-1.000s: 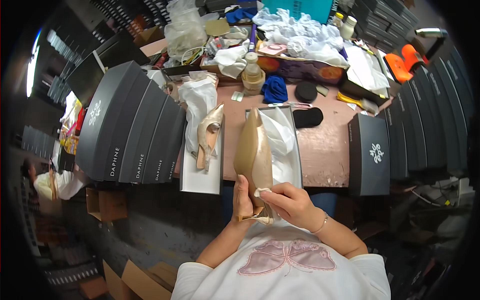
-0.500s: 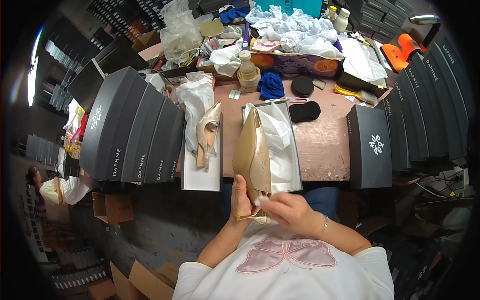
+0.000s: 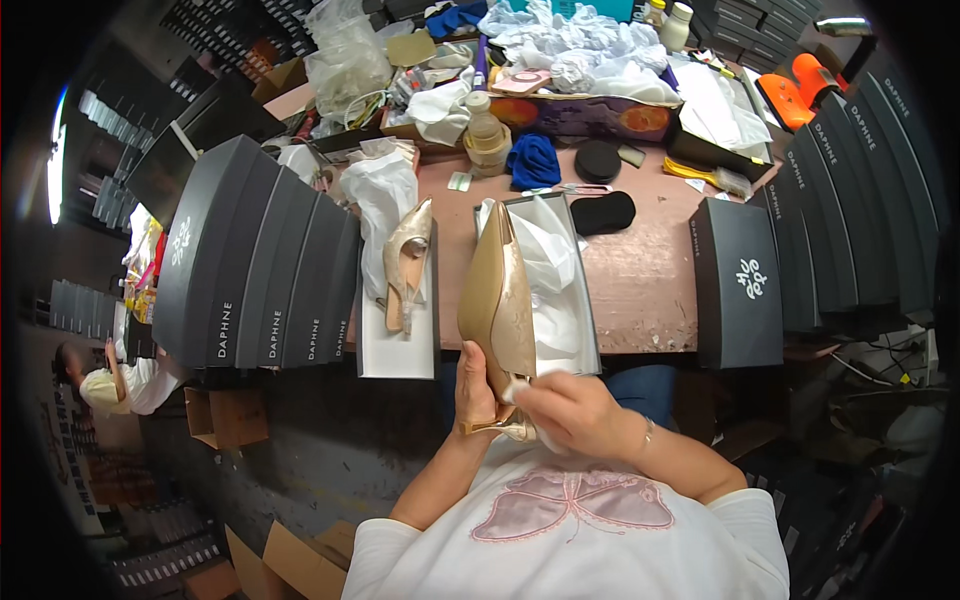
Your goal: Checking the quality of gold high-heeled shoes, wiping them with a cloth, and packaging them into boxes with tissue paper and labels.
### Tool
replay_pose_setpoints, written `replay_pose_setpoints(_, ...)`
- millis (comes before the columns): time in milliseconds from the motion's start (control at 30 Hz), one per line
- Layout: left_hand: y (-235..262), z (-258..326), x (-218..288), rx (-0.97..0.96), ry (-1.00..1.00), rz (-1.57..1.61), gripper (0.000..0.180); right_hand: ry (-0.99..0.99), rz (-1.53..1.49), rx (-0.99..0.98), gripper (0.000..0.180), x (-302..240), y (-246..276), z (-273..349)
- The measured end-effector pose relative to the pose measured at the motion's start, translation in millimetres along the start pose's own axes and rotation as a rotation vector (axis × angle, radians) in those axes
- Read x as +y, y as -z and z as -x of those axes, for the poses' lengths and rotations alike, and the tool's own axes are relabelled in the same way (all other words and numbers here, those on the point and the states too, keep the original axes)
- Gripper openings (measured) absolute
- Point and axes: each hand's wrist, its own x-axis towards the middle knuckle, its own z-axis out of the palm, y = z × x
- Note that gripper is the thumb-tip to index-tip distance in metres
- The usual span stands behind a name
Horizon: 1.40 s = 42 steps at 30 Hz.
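Left hand [image 3: 477, 388]: I gripped the gold pointed shoe [image 3: 498, 300] from the left, near its heel, fingers closed around it.
Right hand [image 3: 570, 412]: closed on the heel end from the right, pressing a bit of white material against it; what that was, I could not tell.
Shoe position: held above my lap at the near edge of the desk [image 3: 650, 270], toe pointing away from me, over the open shoe box [image 3: 585, 330] lined with white tissue.
Second shoe [image 3: 405, 265]: lay on the white box lid [image 3: 395, 350], just left of the open box.
Left side: a row of dark grey boxes [image 3: 260, 260].
Right side: one dark box [image 3: 738, 285] on the desk.
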Motion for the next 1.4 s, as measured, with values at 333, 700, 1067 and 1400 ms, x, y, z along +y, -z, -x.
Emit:
replay_pose_setpoints(333,-2,-1,-1,-0.031,-0.046,-0.06,0.061,0.025,0.026,0.053,0.029,9,-1,-10)
replay_pose_setpoints(700,7,-6,0,-0.092,-0.081,-0.099,0.06,0.021,0.026,-0.001,0.032,14,-7,-8)
replay_pose_setpoints(1067,5,-8,10,-0.108,-0.079,-0.175,0.059,0.024,0.027,-0.124,0.031,11,-7,9)
replay_pose_setpoints(1400,1,-8,3,-0.058,-0.087,-0.174,0.059,-0.011,0.02,-0.121,0.028,10,-6,9)
